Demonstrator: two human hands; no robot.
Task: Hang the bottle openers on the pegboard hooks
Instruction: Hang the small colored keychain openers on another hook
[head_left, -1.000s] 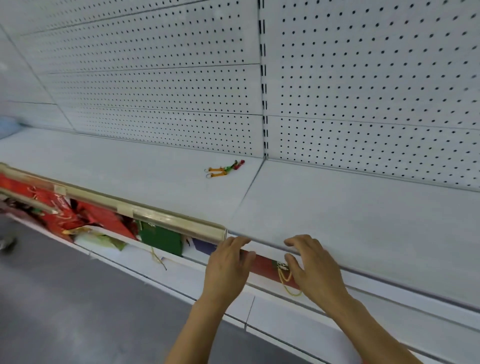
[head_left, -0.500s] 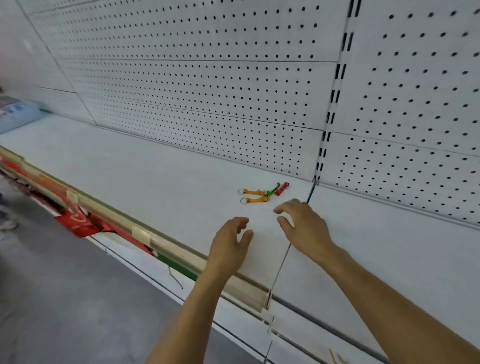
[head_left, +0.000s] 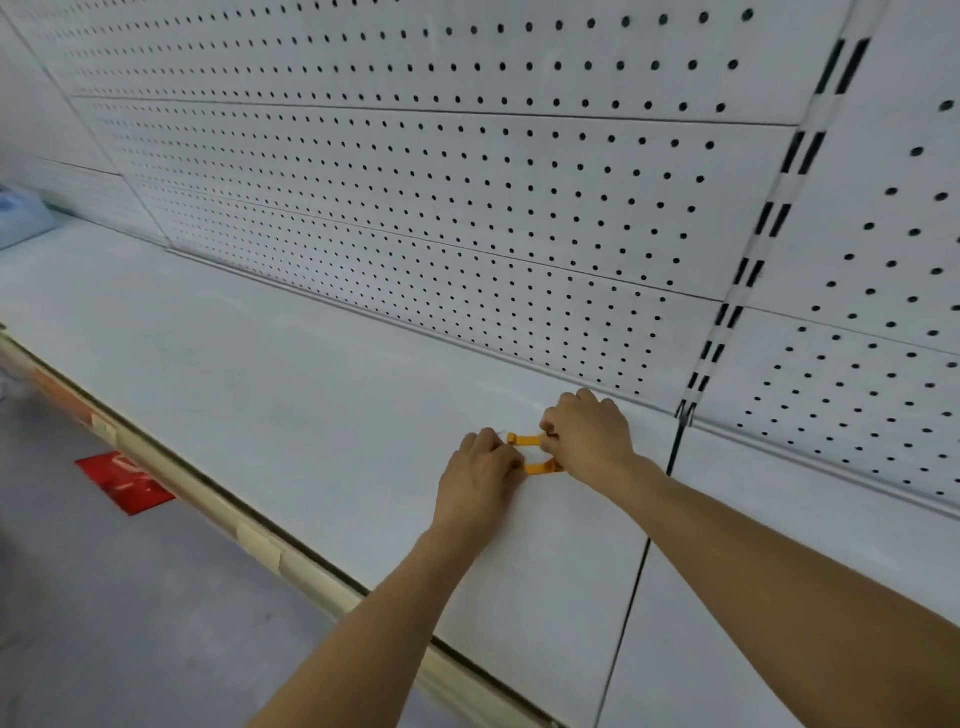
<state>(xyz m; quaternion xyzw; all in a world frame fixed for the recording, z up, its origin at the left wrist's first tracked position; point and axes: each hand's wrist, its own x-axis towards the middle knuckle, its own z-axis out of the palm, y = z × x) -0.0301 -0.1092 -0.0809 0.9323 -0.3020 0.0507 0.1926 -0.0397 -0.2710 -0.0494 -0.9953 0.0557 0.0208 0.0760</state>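
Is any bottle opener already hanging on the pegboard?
No. The pegboard shows only bare holes, and the orange bottle openers lie on the shelf between both hands.

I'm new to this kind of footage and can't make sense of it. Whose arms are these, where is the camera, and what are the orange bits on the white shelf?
There is no machine here: a person wears one wide-angle camera on the head, looking forward and down, so the two bare arms belong to the wearer. The left hand and the right hand have come together on a white shelf. Between them lie the bottle openers, small orange pieces; both hands close their fingers on them, though the fingers hide how many there are. Behind the shelf rises the pegboard, a white wall panel full of holes; no hooks show in this picture. At the lower left is grey floor with a red packet lying on it.
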